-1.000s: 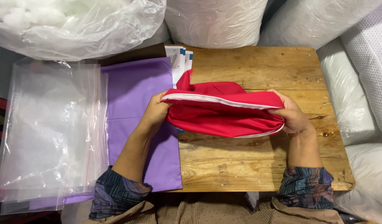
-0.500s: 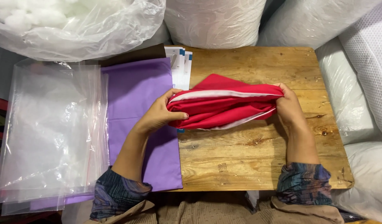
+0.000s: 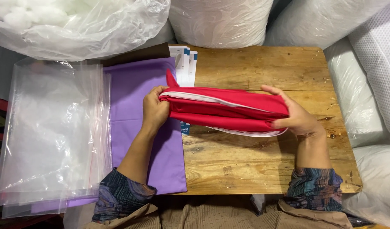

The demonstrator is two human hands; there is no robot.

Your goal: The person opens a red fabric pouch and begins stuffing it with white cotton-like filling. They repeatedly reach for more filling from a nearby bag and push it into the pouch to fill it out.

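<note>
Between left hand (image 3: 154,111) and right hand (image 3: 294,116), each grip closed on folded red cover (image 3: 229,112), its underside hidden.

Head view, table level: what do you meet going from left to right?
Stack of clear plastic bags → purple fabric → left hand → folded red fabric cover → right hand → white filled bags beside the wooden table.
</note>
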